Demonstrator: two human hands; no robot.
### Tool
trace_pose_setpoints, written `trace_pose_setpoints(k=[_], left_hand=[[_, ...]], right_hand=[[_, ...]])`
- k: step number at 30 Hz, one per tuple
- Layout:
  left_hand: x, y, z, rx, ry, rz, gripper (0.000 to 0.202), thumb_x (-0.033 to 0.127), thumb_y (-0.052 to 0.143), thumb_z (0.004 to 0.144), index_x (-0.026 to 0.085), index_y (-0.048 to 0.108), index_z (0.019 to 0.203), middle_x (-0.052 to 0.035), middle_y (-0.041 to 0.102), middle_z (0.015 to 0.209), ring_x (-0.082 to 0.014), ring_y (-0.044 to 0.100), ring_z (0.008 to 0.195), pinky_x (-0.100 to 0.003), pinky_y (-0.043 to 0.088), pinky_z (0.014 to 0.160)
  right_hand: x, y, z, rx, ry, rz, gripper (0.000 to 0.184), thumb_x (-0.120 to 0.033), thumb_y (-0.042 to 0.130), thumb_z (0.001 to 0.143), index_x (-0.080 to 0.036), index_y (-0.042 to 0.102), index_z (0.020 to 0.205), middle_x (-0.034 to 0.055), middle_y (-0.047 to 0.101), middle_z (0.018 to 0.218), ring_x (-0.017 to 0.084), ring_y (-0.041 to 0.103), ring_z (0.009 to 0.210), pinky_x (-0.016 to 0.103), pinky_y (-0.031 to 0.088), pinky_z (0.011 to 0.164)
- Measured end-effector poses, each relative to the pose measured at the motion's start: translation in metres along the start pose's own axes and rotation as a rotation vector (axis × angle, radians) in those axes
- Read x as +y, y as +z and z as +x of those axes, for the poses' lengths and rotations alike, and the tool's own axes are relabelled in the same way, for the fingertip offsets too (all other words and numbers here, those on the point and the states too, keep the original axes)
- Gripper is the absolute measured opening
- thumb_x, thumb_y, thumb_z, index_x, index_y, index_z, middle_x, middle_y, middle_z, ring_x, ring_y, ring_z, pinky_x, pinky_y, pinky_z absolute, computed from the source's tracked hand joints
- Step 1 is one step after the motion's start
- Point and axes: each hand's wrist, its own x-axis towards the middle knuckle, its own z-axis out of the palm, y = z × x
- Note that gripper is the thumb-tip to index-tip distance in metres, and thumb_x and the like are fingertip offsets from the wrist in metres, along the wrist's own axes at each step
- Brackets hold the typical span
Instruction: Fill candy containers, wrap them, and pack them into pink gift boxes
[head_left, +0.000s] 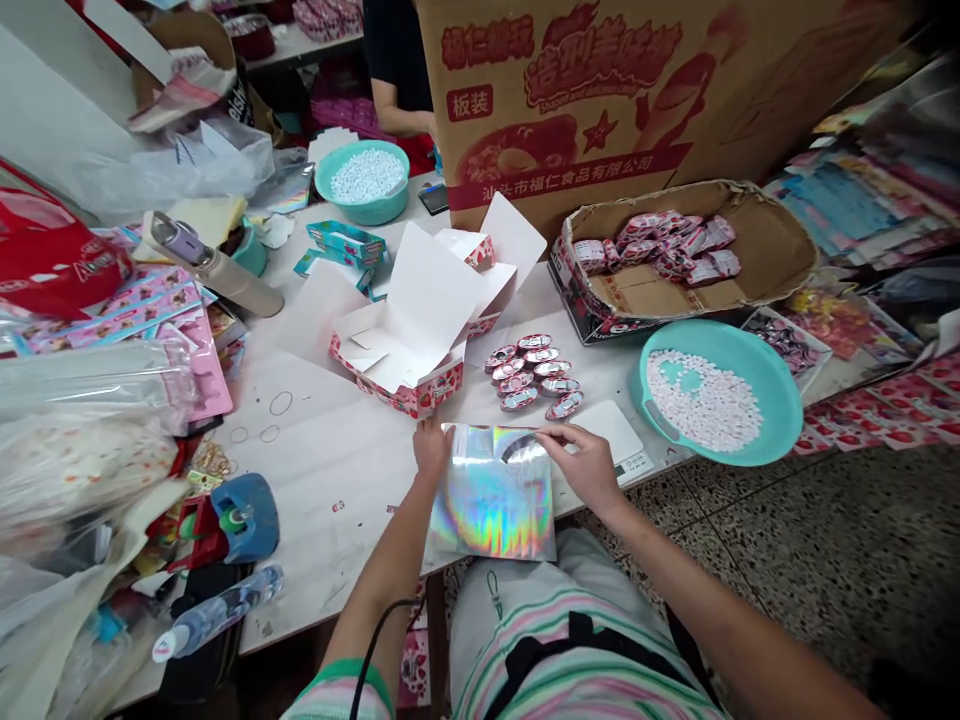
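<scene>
A shiny holographic bag (491, 495) lies at the table's near edge, hanging partly over my lap. My left hand (433, 447) grips its upper left corner, fingers closed on it. My right hand (581, 462) pinches the bag's upper right edge, where the mouth looks slightly open. Just beyond the bag, several small pink-and-silver wrapped candies (534, 372) lie in a cluster on the white table (330, 440). An open white box with strawberry print (409, 345) stands behind and to the left of them.
A teal bowl of small white pieces (716, 395) sits right of the candies, another teal bowl (364, 180) at the back. A cardboard tray of wrapped candies (679, 255) and a big printed carton (600, 90) stand behind. Clutter fills the left side. Another person sits at the back.
</scene>
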Motion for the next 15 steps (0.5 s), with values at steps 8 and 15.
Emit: trace_pose_setpoints(k=[8,15], left_hand=[[0.078,-0.003,-0.041,-0.015,-0.126,-0.702,0.035,0.044,0.044,0.087,0.021,0.061,0.108,-0.0097,0.062,0.111,-0.0241,0.053,0.109,-0.039,0.040,0.095],[0.125,0.005,-0.007,-0.193,-0.508,-1.231,0.046,0.045,0.073,0.064,0.016,0.065,0.098,-0.0076,0.067,0.091,-0.0167,0.062,0.083,-0.026,0.047,0.072]], right_hand=[[0.036,0.002,0.044,0.014,0.174,0.022,0.015,-0.033,0.064,0.073,-0.020,0.071,0.075,0.0014,0.070,0.074,0.017,0.061,0.067,0.027,0.047,0.066],[0.058,0.015,0.073,-0.003,0.183,0.085,0.020,-0.038,0.062,0.073,-0.020,0.072,0.075,0.0029,0.072,0.074,0.018,0.063,0.065,0.027,0.048,0.061]])
